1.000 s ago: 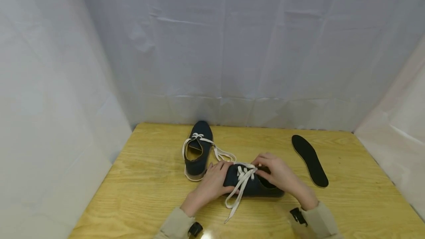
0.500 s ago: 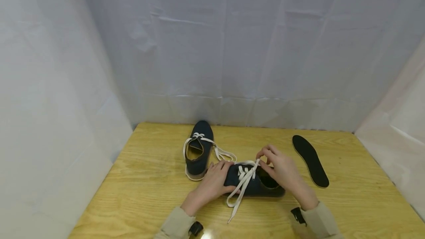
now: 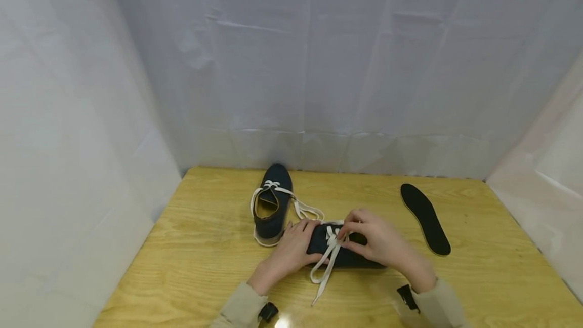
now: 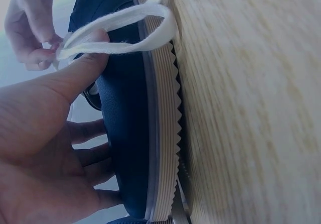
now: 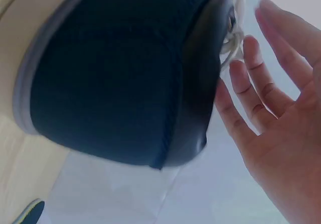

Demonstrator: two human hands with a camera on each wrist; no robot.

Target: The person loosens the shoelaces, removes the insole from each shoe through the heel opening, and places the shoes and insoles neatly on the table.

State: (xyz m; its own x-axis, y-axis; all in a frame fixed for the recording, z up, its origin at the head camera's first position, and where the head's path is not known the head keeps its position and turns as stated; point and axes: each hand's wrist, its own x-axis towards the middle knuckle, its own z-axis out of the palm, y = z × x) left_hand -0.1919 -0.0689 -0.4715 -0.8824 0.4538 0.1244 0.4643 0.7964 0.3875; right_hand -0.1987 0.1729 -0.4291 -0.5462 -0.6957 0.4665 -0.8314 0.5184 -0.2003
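Note:
A dark navy sneaker (image 3: pixel 362 260) lies sideways on the table, toe to the left. My left hand (image 3: pixel 293 247) grips its toe from above, thumb on the near side; in the left wrist view a loop of white shoelace (image 4: pixel 118 47) crosses that thumb. My right hand (image 3: pixel 378 239) is over the lacing, its thumb and forefinger pinching the shoelace (image 3: pixel 329 253) close to the eyelets. One loop and a loose lace end hang over the sneaker's near side. The right wrist view shows the sneaker's heel (image 5: pixel 110 78) beside the right hand's spread fingers. My hand partly hides the shoe's opening.
A second navy sneaker (image 3: pixel 272 227) stands behind on the left, toe pointing away, its white laces (image 3: pixel 309 211) trailing right. At the right lies a black insole (image 3: pixel 425 220). The wooden table (image 3: pixel 205 247) is bordered by white sheeting (image 3: pixel 300 90) at the back and sides.
My right hand first rises a little from the shoe's opening with the lace, then moves left and down over the lacing. The left hand stays on the toe.

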